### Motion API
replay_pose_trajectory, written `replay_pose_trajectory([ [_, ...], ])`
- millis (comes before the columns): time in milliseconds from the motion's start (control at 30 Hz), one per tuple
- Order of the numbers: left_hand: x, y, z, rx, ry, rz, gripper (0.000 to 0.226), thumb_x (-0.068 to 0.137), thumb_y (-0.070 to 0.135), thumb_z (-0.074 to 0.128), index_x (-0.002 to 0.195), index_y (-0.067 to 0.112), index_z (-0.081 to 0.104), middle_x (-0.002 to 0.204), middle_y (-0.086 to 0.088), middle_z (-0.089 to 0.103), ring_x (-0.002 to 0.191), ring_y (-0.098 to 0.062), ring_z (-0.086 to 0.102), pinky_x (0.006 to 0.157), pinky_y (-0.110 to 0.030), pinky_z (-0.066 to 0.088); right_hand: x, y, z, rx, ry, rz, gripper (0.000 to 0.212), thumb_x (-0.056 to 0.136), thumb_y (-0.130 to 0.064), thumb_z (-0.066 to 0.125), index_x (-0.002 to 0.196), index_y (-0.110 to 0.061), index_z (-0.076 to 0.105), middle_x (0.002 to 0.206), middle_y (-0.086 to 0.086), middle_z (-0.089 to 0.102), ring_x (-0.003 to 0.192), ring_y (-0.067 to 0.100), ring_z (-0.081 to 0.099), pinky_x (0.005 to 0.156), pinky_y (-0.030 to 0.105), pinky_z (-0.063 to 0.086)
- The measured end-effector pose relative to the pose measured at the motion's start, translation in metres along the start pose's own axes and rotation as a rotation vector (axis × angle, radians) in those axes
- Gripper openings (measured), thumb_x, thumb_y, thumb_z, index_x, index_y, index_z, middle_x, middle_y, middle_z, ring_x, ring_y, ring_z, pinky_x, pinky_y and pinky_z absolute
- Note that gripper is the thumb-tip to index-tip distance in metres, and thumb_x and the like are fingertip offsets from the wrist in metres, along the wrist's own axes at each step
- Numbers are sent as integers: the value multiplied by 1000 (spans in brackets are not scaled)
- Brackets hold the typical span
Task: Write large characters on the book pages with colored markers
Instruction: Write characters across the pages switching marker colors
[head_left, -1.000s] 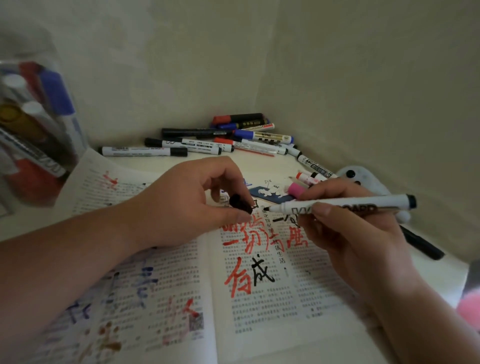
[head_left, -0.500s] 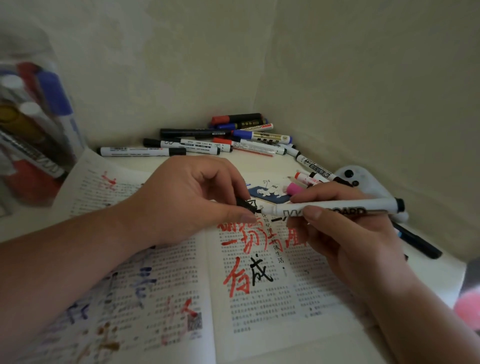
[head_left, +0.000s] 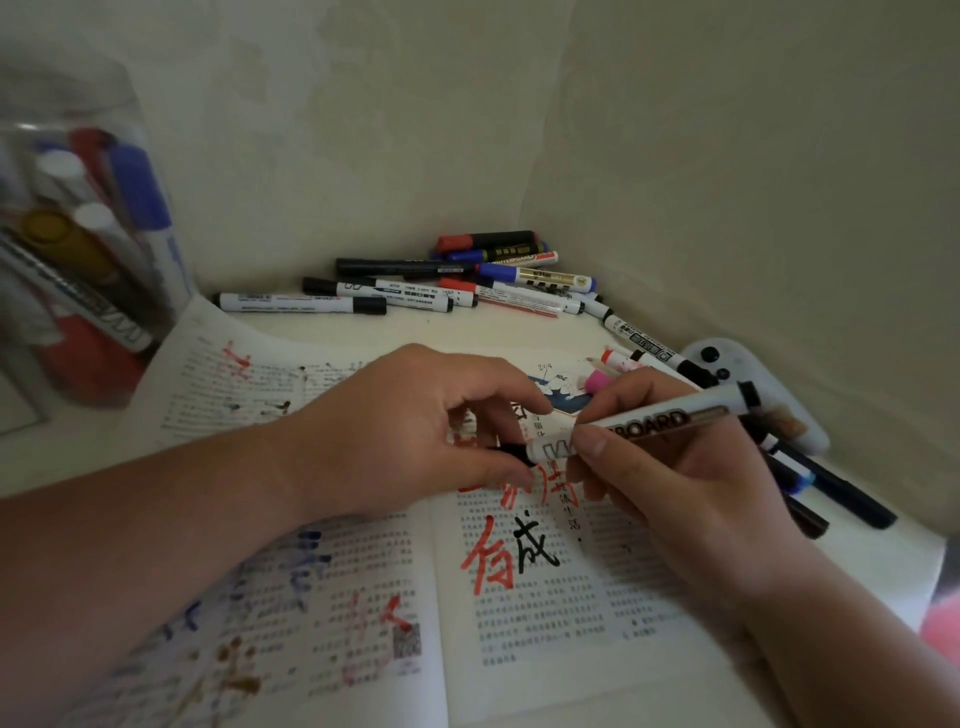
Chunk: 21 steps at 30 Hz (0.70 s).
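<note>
An open book (head_left: 545, 613) lies before me, its printed pages covered with large red, black and blue characters. My right hand (head_left: 675, 483) grips a white whiteboard marker (head_left: 644, 423) with a black end, held nearly level above the right page. My left hand (head_left: 410, 431) pinches the marker's black cap (head_left: 511, 453), which sits on the marker's tip end. Both hands hide part of the red writing beneath them.
Several loose markers (head_left: 447, 286) lie in the corner against the wall. A clear jar of markers (head_left: 78, 249) stands at the left. More dark markers (head_left: 831, 488) and a white controller-like object (head_left: 727, 364) lie at the right. A pink thing (head_left: 940, 623) shows at the right edge.
The cap in my left hand and the marker in my right hand came together; the cap now sits on the tip. The marker's rear end has tilted upward.
</note>
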<state>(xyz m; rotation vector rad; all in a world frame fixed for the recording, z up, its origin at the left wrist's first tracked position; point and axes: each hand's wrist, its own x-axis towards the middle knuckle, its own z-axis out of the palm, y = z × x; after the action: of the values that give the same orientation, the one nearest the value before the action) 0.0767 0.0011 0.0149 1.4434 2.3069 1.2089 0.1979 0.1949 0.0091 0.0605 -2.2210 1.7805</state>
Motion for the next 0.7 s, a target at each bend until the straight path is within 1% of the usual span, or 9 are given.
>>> replay_pose_trajectory([
  [67,0,0,1,-10,-56,-30,46,76,43,83,114,53,60,96,29,71,90,1,69,84,-27,55,5,-3,2,-33,-49,16,16,84,-26,74,85,-12,66,71,9,68,64,17,62,59,24,51],
  [133,0,0,1,-36,-83,-27,50,79,34,84,121,46,59,96,24,73,91,3,69,85,-21,53,14,-9,3,-204,-101,15,14,85,-31,71,84,-18,65,71,7,67,66,18,63,62,34,53],
  [267,-1,-3,0,-162,-45,-80,57,80,16,84,118,46,53,98,17,75,92,-1,72,90,-30,57,31,-34,8,-568,-188,-2,30,88,-53,62,84,-24,64,72,4,66,66,21,63,65,52,55],
  [300,-1,-4,0,-202,-39,-93,61,80,12,84,119,46,52,98,15,75,93,-3,72,91,-31,58,36,-41,10,-638,-222,16,32,88,-54,61,82,-22,63,71,5,66,65,23,63,65,53,55],
  [367,-1,-4,0,-223,-42,-106,65,79,10,84,119,47,49,98,16,74,92,-2,72,90,-25,57,46,-48,14,-729,-276,52,27,89,-46,66,81,-20,64,72,6,68,68,25,65,67,54,55],
  [433,0,-5,-2,-158,-41,-120,66,78,20,86,116,55,45,97,24,72,92,0,69,87,-18,53,55,-50,16,-744,-301,55,16,91,-38,70,83,-24,66,75,2,72,68,19,69,69,48,58],
  [533,3,-7,-6,-144,-40,-160,70,76,27,88,117,60,42,96,29,70,89,-1,67,87,-28,53,60,-46,17,-735,-328,51,9,92,-35,72,85,-31,67,74,-12,72,65,6,69,60,28,56],
  [600,3,-8,-5,-119,-60,-169,71,76,27,87,123,57,44,96,29,70,88,2,66,84,-26,52,58,-42,20,-740,-327,31,14,93,-34,71,80,-35,65,71,-17,70,61,1,64,56,19,47],
  [700,2,-9,-5,-104,-57,-181,68,77,29,86,127,51,48,96,26,71,88,2,67,85,-28,53,57,-42,28,-784,-346,8,25,94,-35,68,77,-52,60,70,-25,65,62,0,61,55,16,40],
])
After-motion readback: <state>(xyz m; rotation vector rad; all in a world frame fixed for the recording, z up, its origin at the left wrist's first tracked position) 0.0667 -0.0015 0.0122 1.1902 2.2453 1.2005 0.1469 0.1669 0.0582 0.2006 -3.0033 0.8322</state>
